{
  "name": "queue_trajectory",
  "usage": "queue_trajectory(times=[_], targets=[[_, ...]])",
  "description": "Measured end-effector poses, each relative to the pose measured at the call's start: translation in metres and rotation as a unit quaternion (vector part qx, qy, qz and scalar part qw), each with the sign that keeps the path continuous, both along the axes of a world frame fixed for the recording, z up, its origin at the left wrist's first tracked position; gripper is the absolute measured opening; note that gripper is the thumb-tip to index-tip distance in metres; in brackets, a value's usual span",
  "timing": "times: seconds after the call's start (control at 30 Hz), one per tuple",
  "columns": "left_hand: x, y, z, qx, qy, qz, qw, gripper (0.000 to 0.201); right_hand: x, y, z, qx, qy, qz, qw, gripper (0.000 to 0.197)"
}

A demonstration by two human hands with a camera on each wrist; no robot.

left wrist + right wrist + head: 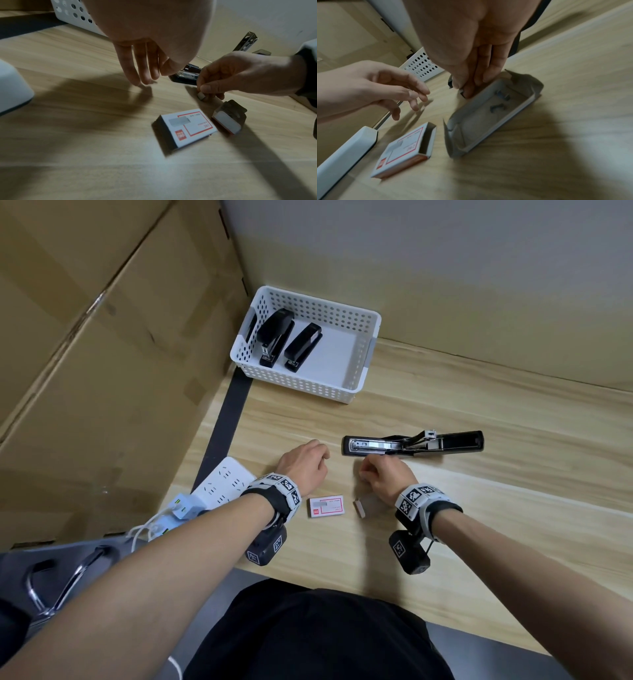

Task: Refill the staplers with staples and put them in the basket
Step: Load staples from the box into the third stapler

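Presently catalogued, largest first. Table (479,508): pale wood, fills the lower right of the head view. Basket (363,364): white, perforated, upper centre; two closed black staplers (275,337) lie side by side against its left wall. Open stapler (412,444): swung flat, long axis left to right across the frame centre, magazine channel facing up, just above the right hand. Left hand (303,465): beside the stapler's left end, fingers loosely spread, holding nothing, tips near the table. Right hand (385,475): the nearer hand, thumb and fingers pinching a short staple strip (201,96). Box sleeve (326,506): red and white, between the wrists. Inner tray (489,112): beside the sleeve, a few loose staples inside. Likely step: lay the strip lengthwise into the channel.
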State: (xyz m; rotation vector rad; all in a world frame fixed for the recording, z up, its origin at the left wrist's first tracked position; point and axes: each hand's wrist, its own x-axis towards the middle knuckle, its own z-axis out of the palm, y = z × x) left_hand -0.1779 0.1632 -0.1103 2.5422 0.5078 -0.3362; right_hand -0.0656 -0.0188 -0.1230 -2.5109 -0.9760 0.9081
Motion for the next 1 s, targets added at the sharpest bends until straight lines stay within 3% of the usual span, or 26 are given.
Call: queue_trajectory(times=[0.63, 0.73, 0.9, 1.0], targets=[[0.019, -0.01, -0.001, -0.003, 0.016, -0.055, 0.998, 0.022, 0.006, -0.03, -0.003, 0.062, 0.014, -0.049, 0.997, 0.008], [0.019, -0.015, 0.0, 0.002, 0.022, -0.06, 0.998, 0.022, 0.006, -0.035, -0.005, 0.082, 0.013, -0.027, 0.996, 0.018], [0.016, -0.021, 0.002, 0.006, 0.021, -0.061, 0.998, 0.022, 0.006, -0.036, -0.012, 0.067, 0.023, 0.069, 0.995, 0.055], [0.014, -0.023, 0.004, 0.006, 0.015, -0.056, 0.998, 0.022, 0.008, -0.031, -0.01, 0.041, 0.009, 0.091, 0.995, 0.05]])
